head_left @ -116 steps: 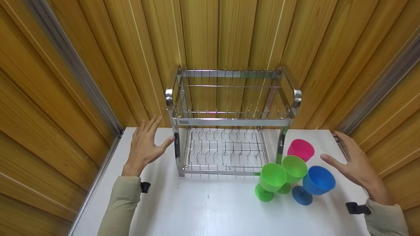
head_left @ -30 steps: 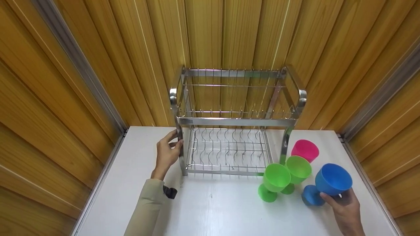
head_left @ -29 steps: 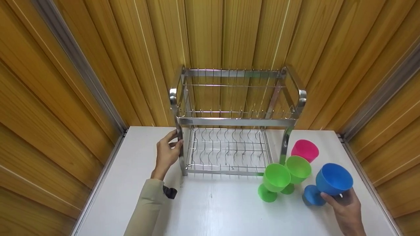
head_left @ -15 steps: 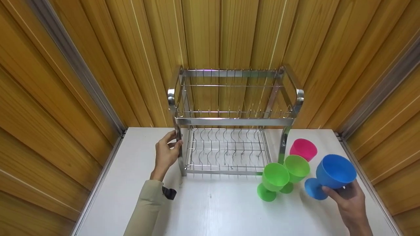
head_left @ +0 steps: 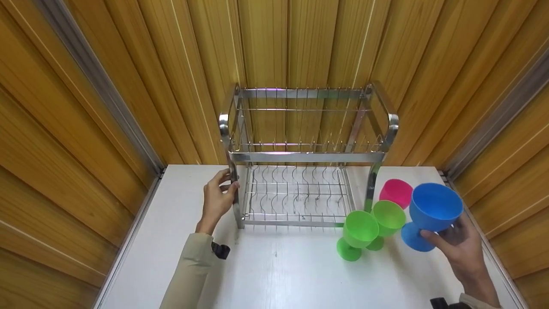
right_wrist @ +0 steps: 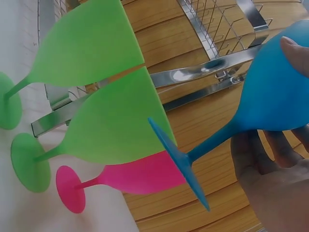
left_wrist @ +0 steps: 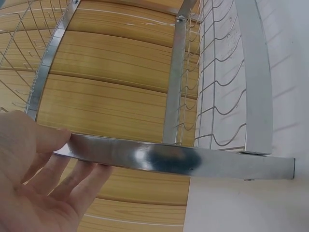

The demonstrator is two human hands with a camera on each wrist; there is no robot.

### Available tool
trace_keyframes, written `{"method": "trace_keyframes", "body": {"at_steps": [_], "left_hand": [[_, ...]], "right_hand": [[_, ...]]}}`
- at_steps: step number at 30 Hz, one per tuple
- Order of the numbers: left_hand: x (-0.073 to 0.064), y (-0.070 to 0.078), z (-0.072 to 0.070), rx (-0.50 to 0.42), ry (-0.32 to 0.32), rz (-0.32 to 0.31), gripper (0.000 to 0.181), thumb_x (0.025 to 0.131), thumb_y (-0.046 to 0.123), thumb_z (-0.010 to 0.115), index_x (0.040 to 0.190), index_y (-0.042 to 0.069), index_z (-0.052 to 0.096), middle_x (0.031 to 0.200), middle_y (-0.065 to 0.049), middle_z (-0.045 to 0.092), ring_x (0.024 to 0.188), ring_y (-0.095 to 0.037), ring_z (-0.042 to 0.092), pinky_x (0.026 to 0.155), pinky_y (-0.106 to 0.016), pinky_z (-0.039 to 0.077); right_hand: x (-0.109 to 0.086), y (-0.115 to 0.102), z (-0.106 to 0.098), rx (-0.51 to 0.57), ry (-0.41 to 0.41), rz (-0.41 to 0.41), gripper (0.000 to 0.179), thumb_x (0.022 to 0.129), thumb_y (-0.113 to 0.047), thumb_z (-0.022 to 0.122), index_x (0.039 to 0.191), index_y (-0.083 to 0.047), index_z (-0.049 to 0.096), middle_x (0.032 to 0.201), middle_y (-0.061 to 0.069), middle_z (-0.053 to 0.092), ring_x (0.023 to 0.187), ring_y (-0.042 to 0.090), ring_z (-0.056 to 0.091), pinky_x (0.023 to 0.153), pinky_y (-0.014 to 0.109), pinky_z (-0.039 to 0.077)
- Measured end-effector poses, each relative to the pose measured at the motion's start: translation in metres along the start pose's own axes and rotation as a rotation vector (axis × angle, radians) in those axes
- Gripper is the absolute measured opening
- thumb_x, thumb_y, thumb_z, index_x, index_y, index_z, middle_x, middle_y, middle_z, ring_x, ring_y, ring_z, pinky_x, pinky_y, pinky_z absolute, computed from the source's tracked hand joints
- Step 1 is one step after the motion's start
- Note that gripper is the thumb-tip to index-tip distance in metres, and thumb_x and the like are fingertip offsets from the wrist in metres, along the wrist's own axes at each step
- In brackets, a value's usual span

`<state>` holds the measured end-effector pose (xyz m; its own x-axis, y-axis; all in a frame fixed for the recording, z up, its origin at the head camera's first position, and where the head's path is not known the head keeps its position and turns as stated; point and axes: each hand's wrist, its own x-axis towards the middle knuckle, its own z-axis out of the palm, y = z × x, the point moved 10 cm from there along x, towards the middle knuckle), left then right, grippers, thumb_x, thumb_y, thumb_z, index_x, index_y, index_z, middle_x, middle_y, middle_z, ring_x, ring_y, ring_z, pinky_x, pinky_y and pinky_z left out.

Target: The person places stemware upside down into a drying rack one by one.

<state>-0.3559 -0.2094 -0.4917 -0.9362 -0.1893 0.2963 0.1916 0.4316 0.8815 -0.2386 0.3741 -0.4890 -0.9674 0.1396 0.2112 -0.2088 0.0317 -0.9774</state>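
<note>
My left hand (head_left: pixel 218 199) grips the front left post of a two-tier metal dish rack (head_left: pixel 309 157), thumb on one side and fingers behind, as the left wrist view shows at the post (left_wrist: pixel 159 157). At the right, my right hand (head_left: pixel 465 249) holds a blue goblet (head_left: pixel 433 210) by its bowl, raised off the table. Its foot (right_wrist: pixel 181 162) hangs free in the right wrist view. Two green goblets, a nearer one (head_left: pixel 359 231) and a farther one (head_left: pixel 388 219), stand upright by the rack's front right corner. A pink goblet (head_left: pixel 394 193) stands behind them.
The rack stands on a white table (head_left: pixel 274 274), close to the back wall (head_left: pixel 306 43) of wood-look panels. Similar panelled walls rise left (head_left: pixel 64 150) and right (head_left: pixel 523 171). Wire slots line both tiers of the rack.
The left hand has come in from the left and taken hold of the rack's post. My right hand has grasped the blue goblet and lifted it off the table.
</note>
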Motion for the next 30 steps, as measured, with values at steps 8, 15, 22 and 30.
{"method": "trace_keyframes", "body": {"at_steps": [8,15,22,30], "left_hand": [[-0.003,0.003,-0.004,-0.011,0.001,0.014,0.040,0.098,-0.001,0.072,0.137,0.003,0.067,0.126,-0.022,0.074,0.102,-0.040,0.079,0.080,-0.037,0.069],[-0.009,0.020,-0.017,-0.005,0.060,0.043,0.043,0.098,0.003,0.073,0.140,0.003,0.066,0.141,-0.020,0.068,0.121,-0.043,0.072,0.098,-0.052,0.064],[-0.021,0.055,-0.024,0.062,0.085,0.140,0.048,0.097,0.007,0.077,0.143,0.004,0.064,0.143,-0.018,0.066,0.129,-0.043,0.066,0.103,-0.057,0.061],[-0.037,0.089,-0.015,0.032,0.011,0.241,0.048,0.096,0.008,0.078,0.142,0.004,0.064,0.142,-0.016,0.066,0.127,-0.040,0.068,0.102,-0.054,0.062]], "right_hand": [[0.006,-0.026,0.017,0.012,-0.089,-0.130,0.100,0.080,0.029,0.071,0.166,-0.007,0.034,0.152,0.004,0.053,0.135,0.010,0.055,0.104,0.009,0.050],[0.008,-0.045,0.035,-0.055,-0.112,-0.191,0.094,0.076,0.029,0.074,0.159,0.002,0.041,0.147,0.003,0.059,0.132,0.009,0.058,0.105,0.008,0.048],[0.010,-0.063,0.056,-0.259,-0.151,-0.277,0.092,0.071,0.024,0.081,0.154,0.005,0.047,0.144,0.000,0.064,0.130,0.005,0.061,0.107,0.009,0.047],[0.009,-0.077,0.077,-0.476,-0.144,-0.324,0.095,0.070,0.011,0.093,0.154,-0.003,0.052,0.142,-0.023,0.058,0.125,-0.009,0.057,0.103,0.003,0.042]]}}
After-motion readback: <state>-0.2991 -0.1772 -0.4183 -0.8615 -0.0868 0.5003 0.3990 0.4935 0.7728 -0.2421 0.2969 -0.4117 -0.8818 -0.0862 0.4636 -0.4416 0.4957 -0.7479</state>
